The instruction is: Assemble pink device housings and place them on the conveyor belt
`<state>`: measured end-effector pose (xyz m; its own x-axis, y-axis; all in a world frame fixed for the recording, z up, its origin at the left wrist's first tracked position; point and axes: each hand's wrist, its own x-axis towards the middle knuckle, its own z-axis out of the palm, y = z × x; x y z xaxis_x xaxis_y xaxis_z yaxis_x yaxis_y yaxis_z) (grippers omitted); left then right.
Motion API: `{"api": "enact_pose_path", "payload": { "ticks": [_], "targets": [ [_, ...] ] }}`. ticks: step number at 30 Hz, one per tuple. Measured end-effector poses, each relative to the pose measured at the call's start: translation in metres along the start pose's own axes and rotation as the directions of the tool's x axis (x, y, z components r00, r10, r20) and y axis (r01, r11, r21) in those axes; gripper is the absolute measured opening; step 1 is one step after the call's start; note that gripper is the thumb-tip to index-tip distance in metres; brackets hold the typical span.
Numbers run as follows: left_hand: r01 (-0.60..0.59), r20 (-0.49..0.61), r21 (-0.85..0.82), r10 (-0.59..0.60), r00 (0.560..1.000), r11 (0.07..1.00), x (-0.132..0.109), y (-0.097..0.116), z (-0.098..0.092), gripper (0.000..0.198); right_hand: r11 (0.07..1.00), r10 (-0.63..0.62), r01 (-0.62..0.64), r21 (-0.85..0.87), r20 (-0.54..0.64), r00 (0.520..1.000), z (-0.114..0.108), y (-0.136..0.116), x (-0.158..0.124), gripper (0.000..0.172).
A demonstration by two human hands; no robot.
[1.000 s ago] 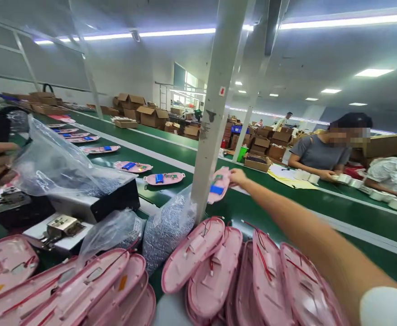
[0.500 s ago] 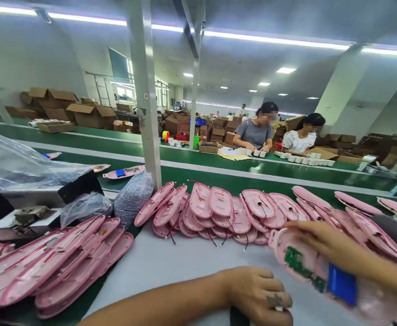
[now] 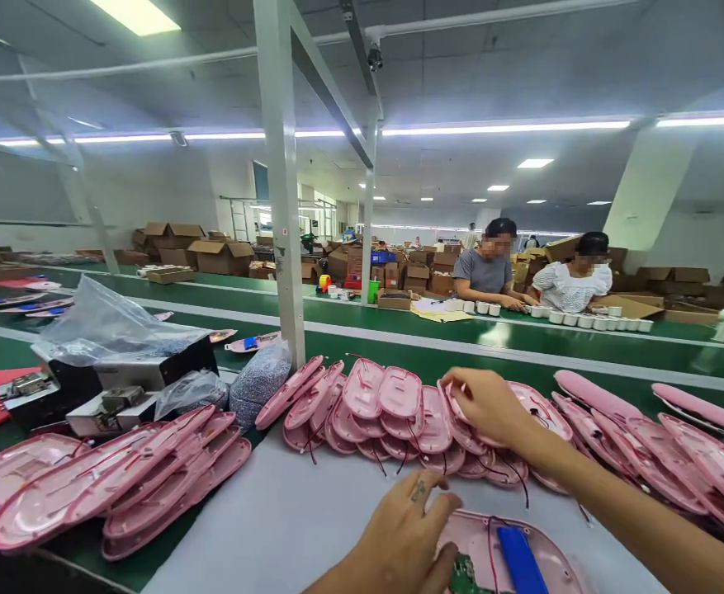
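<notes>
A pink plastic shell with a blue battery [image 3: 521, 561] and a green circuit board [image 3: 462, 575] lies on the white work surface [image 3: 262, 520] right in front of me. At its left rim is my left hand [image 3: 402, 528], its fingers bent and spread apart, partly over the edge. Farther off, my right hand [image 3: 482, 404] pinches the rim of a pink shell [image 3: 451, 404] in the overlapping row. Its palm and wrist cover part of that shell. Thin red and black wires hang from several shells [image 3: 402, 392] in the row.
More pink shells [image 3: 151, 478] are stacked at left and others [image 3: 671, 462] at right. A bag of grey material [image 3: 259, 384] leans near a metal post [image 3: 282, 206]. Beyond the green bench, two co-workers [image 3: 485, 268] handle white parts [image 3: 584, 320].
The shell with battery and board, earlier in my right hand, now lies in front of me. My right hand has moved to the row; my left has come to the shell's edge. The view tilted up.
</notes>
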<state>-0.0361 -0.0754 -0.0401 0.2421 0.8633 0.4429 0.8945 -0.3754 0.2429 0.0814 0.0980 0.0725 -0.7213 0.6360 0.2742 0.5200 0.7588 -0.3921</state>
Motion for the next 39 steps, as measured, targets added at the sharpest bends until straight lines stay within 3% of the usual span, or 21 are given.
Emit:
{"api": "enact_pose_path", "payload": {
  "ticks": [3, 7, 9, 13, 16, 19, 21, 23, 26, 29, 31, 33, 34, 36, 38, 39],
  "targets": [
    [0.076, 0.122, 0.071, -0.084, 0.989, 0.995, -0.003, -0.019, 0.016, 0.042, 0.969, 0.246, -0.243, -0.042, 0.094, 0.965, 0.007, -0.014, 0.064, 0.022],
    [0.084, 0.247, 0.190, -0.131, 0.960, 0.978, -0.006, -0.031, 0.021, 0.025, 0.927, 0.357, -0.375, 0.009, 0.288, 0.889, 0.041, -0.021, 0.110, 0.014],
    [0.084, 0.306, 0.183, -0.138, 0.942, 0.979, -0.004, -0.029, 0.008, 0.021, 0.908, 0.382, -0.417, 0.034, 0.342, 0.859, 0.053, -0.017, 0.113, 0.019],
    [0.047, 0.392, -0.076, -0.013, 0.920, 0.996, 0.003, -0.017, -0.040, 0.010, 0.883, 0.404, -0.463, 0.073, 0.381, 0.832, 0.060, -0.010, 0.105, 0.025],
    [-0.004, 0.427, -0.099, 0.046, 0.903, 0.995, 0.009, -0.015, -0.068, 0.012, 0.883, 0.424, -0.463, 0.070, 0.302, 0.854, 0.055, -0.015, 0.105, 0.026],
    [0.007, 0.456, -0.009, -0.002, 0.890, 1.000, 0.012, -0.021, -0.078, 0.014, 0.914, 0.389, -0.400, 0.071, 0.134, 0.912, 0.026, -0.019, 0.103, 0.023],
    [0.007, 0.454, 0.036, -0.022, 0.891, 0.999, 0.009, -0.025, -0.080, 0.011, 0.953, 0.295, -0.295, 0.071, 0.000, 0.955, -0.008, -0.017, 0.088, 0.021],
    [0.037, 0.408, -0.018, -0.026, 0.913, 0.999, 0.005, -0.026, -0.081, 0.008, 0.985, 0.164, -0.160, 0.060, -0.080, 0.983, -0.042, -0.009, 0.056, 0.024],
    [0.205, 0.288, -0.328, -0.110, 0.951, 0.922, 0.002, -0.023, -0.078, 0.009, 0.996, -0.063, 0.062, 0.068, 0.014, 0.998, -0.068, 0.011, -0.017, 0.020],
    [0.341, 0.238, -0.623, -0.244, 0.940, 0.704, 0.007, -0.014, -0.068, 0.005, 0.952, -0.301, 0.303, -0.038, 0.064, 0.952, -0.052, 0.035, -0.087, 0.026],
    [0.372, 0.223, -0.729, -0.314, 0.923, 0.575, 0.013, -0.005, -0.059, 0.010, 0.924, -0.338, 0.329, -0.195, -0.014, 0.941, -0.031, 0.047, -0.115, 0.032],
    [0.380, 0.198, -0.763, -0.370, 0.907, 0.523, 0.020, 0.004, -0.050, 0.016, 0.911, -0.337, 0.294, -0.289, -0.110, 0.935, -0.013, 0.052, -0.128, 0.035],
    [0.366, 0.162, -0.751, -0.384, 0.909, 0.550, 0.023, 0.009, -0.046, 0.017, 0.908, -0.336, 0.280, -0.311, -0.145, 0.931, -0.007, 0.052, -0.130, 0.035],
    [0.250, -0.016, -0.639, -0.337, 0.942, 0.728, 0.028, 0.018, -0.039, 0.014, 0.902, -0.345, 0.265, -0.340, -0.200, 0.917, -0.001, 0.046, -0.128, 0.034],
    [0.027, -0.228, -0.328, -0.107, 0.968, 0.944, 0.031, 0.024, -0.031, 0.009, 0.897, -0.357, 0.258, -0.358, -0.244, 0.902, 0.000, 0.036, -0.124, 0.034],
    [-0.079, -0.274, -0.127, 0.041, 0.961, 0.989, 0.032, 0.027, -0.028, 0.010, 0.901, -0.351, 0.246, -0.357, -0.269, 0.897, 0.000, 0.031, -0.123, 0.034]
  ]
}}
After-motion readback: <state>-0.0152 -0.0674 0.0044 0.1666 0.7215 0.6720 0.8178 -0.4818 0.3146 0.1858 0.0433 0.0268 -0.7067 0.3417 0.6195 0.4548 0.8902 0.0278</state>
